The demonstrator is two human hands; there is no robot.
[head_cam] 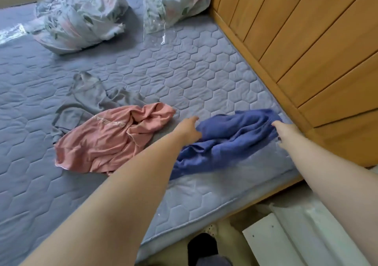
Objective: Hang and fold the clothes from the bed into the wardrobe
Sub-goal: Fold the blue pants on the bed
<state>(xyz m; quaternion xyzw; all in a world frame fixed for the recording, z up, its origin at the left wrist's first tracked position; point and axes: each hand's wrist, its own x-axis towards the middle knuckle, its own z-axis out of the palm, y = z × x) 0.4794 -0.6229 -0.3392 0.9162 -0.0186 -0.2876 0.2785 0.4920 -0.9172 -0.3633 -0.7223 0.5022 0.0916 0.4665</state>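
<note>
Early stage. Blue garment crumpled near bed edge; left hand gripping its left end, right hand touching right end, grip unclear. Pink garment, grey garment untouched, unfolded.

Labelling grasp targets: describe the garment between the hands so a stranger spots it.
On the grey quilted mattress, go to the near corner by the wooden panelling. The crumpled blue garment lies there, right of the pink garment and grey garment: the only blue one.
</note>
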